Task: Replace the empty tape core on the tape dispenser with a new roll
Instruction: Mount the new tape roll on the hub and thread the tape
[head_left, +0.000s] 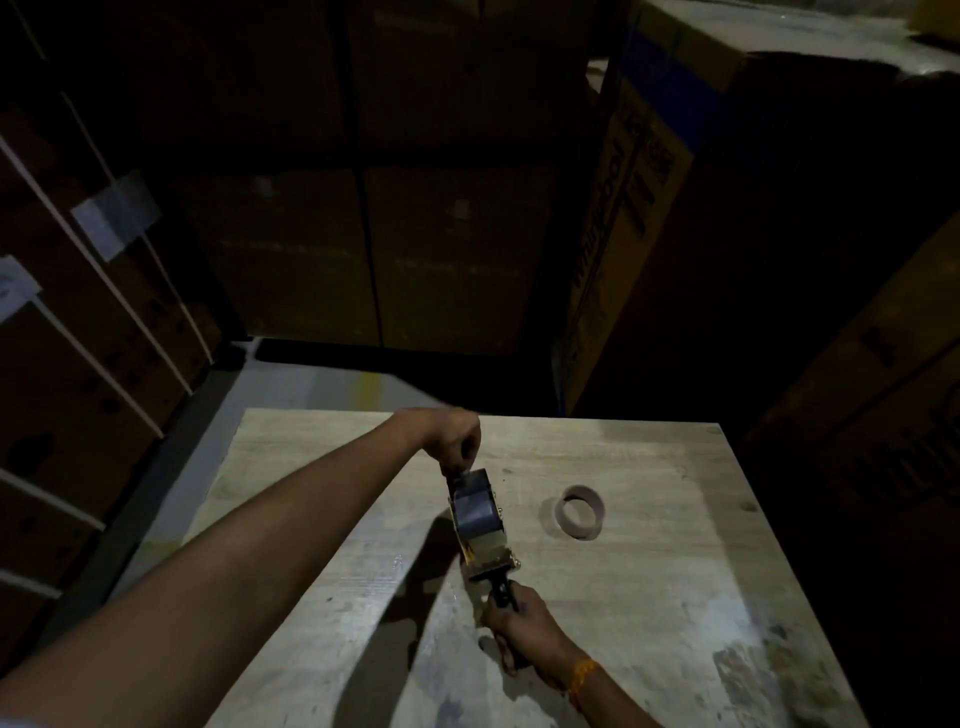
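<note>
A tape dispenser (485, 540) with a dark tape roll (475, 506) seated in it is held just above the pale wooden table (649, 597). My right hand (524, 631) grips its black handle at the near end. My left hand (456, 441) reaches over from the left and pinches the far end of the dispenser, at the roll's top edge. An empty brown cardboard core (579, 512) lies flat on the table to the right of the dispenser, apart from both hands.
Large cardboard boxes (634, 218) stand close behind and to the right of the table. Strapped cartons (78, 338) line the left side. A strip of grey floor (311, 384) shows beyond the table's far edge. The scene is dim.
</note>
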